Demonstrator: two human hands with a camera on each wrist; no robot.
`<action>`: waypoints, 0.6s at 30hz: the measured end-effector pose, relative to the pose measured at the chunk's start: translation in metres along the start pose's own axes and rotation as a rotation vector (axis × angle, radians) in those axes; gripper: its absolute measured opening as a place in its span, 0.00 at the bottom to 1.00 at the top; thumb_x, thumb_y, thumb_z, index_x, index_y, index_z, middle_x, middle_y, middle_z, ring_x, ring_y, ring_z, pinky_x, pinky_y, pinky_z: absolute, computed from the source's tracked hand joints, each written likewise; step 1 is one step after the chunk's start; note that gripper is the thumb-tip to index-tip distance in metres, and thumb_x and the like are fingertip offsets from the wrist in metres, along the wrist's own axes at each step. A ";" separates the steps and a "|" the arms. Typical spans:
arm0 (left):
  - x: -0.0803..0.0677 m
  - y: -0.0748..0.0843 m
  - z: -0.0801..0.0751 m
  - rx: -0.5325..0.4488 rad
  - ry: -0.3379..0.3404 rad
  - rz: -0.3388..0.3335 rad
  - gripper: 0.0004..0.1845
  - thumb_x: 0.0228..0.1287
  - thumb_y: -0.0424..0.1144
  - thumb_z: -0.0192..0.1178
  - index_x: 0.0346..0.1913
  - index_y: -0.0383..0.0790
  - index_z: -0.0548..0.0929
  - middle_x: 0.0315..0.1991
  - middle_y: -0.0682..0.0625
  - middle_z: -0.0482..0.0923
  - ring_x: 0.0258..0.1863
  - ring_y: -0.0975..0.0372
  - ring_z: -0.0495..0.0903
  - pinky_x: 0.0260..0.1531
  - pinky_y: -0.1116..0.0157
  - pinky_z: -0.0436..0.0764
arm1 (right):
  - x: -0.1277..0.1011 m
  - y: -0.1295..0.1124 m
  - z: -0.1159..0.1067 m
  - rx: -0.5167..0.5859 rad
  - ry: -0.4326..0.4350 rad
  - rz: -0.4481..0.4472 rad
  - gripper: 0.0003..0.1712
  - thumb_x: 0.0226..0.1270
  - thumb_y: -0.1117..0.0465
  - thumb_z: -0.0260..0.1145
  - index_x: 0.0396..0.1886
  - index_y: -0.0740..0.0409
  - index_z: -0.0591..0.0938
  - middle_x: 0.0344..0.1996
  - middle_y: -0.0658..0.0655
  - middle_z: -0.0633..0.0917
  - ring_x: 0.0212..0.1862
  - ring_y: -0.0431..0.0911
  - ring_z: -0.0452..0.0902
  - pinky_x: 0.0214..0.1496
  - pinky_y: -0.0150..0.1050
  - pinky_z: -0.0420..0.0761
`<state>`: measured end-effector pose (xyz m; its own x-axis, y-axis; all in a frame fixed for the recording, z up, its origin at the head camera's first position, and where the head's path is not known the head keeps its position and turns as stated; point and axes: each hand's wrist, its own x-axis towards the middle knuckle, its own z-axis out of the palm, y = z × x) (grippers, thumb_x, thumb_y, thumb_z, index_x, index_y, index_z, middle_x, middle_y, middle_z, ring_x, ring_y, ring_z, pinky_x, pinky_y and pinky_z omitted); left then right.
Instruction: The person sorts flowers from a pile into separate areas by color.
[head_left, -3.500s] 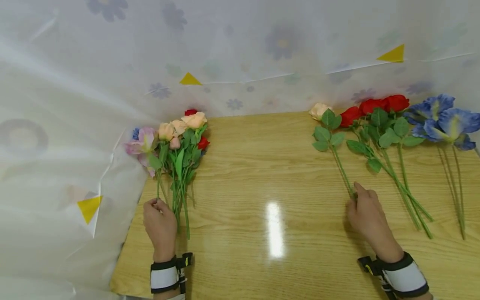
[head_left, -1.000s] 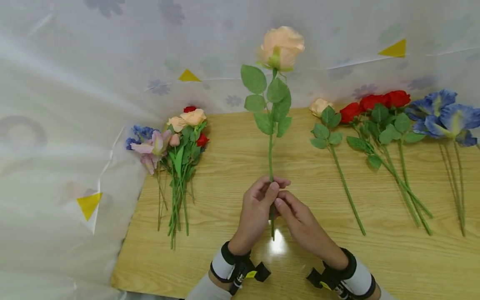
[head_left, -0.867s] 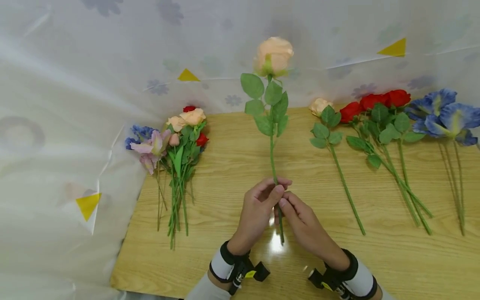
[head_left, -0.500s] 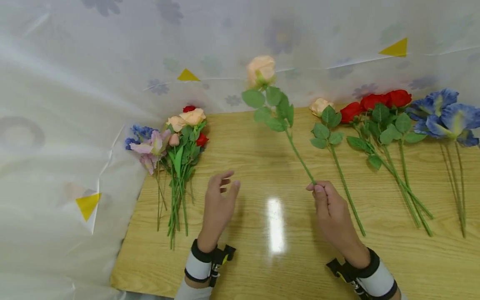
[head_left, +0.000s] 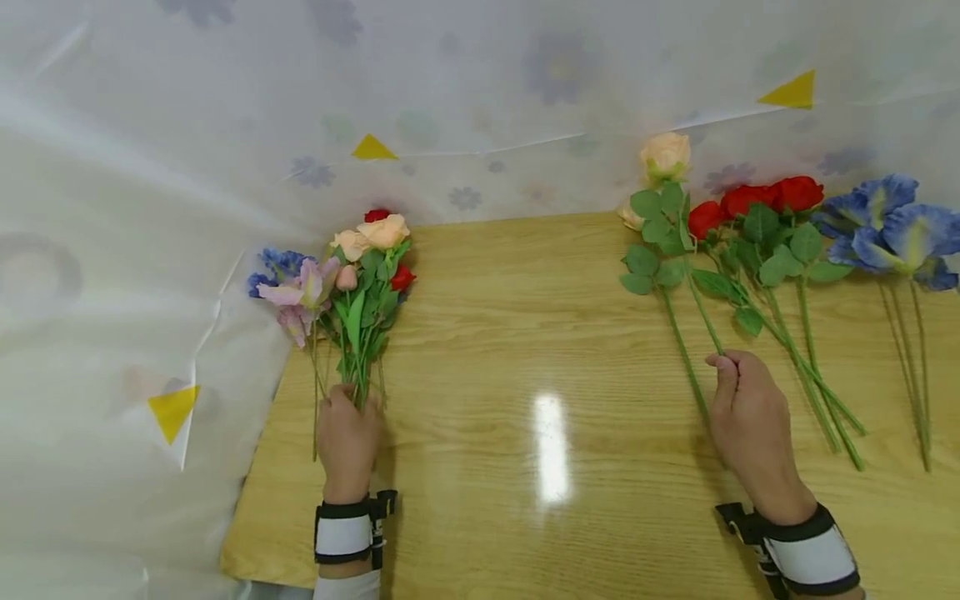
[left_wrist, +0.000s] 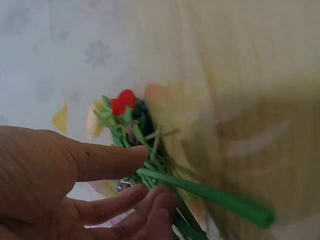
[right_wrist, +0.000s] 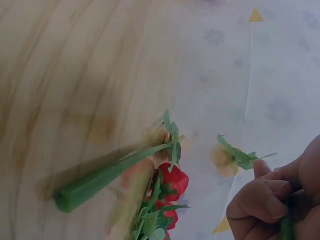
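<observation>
In the head view my left hand [head_left: 347,433] grips the lower stems of a mixed bunch [head_left: 358,283] of peach, red, pink and blue flowers lying at the table's left edge. The left wrist view shows the thumb and fingers [left_wrist: 150,170] curled round green stems [left_wrist: 210,196]. My right hand [head_left: 742,412] pinches the stem of a peach rose [head_left: 665,156], holding it tilted up over a second peach rose [head_left: 678,342] that lies on the table. In the right wrist view the curled fingers [right_wrist: 265,200] show at the lower right, with a cut stem end [right_wrist: 95,184] lying beside them.
Red roses [head_left: 757,208] and blue flowers [head_left: 892,229] lie in a row at the right of the wooden table [head_left: 525,317]. A white flowered sheet [head_left: 150,250] hangs behind and along the left edge. Red blooms [right_wrist: 171,186] appear in the right wrist view.
My right hand has carried the peach rose to the right, over the row of lying flowers. My left hand has moved left and taken hold of the bunch's stems.
</observation>
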<state>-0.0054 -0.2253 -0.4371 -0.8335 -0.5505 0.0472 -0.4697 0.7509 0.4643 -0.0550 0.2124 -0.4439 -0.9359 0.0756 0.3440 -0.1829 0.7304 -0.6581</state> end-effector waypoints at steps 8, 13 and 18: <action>0.007 -0.011 0.009 0.050 -0.027 -0.012 0.15 0.64 0.36 0.63 0.48 0.26 0.81 0.37 0.33 0.79 0.33 0.44 0.80 0.28 0.48 0.77 | 0.000 0.008 0.003 -0.054 -0.075 0.028 0.17 0.80 0.65 0.46 0.46 0.76 0.77 0.38 0.72 0.77 0.31 0.60 0.73 0.22 0.43 0.70; 0.009 -0.012 0.013 0.056 -0.038 -0.001 0.13 0.65 0.37 0.62 0.43 0.28 0.83 0.34 0.36 0.82 0.29 0.47 0.82 0.22 0.50 0.78 | -0.001 0.013 0.004 -0.109 -0.082 0.039 0.17 0.79 0.65 0.48 0.44 0.76 0.78 0.36 0.73 0.78 0.34 0.65 0.75 0.27 0.59 0.74; 0.010 -0.011 0.012 0.016 0.009 0.013 0.11 0.67 0.36 0.61 0.41 0.28 0.83 0.32 0.36 0.82 0.28 0.47 0.82 0.24 0.49 0.78 | -0.001 0.016 0.001 -0.153 -0.122 0.068 0.16 0.76 0.64 0.54 0.43 0.77 0.79 0.32 0.71 0.79 0.30 0.61 0.75 0.23 0.53 0.73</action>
<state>-0.0117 -0.2350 -0.4521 -0.8368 -0.5441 0.0610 -0.4638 0.7636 0.4492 -0.0570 0.2237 -0.4556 -0.9757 0.0527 0.2125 -0.0786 0.8215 -0.5647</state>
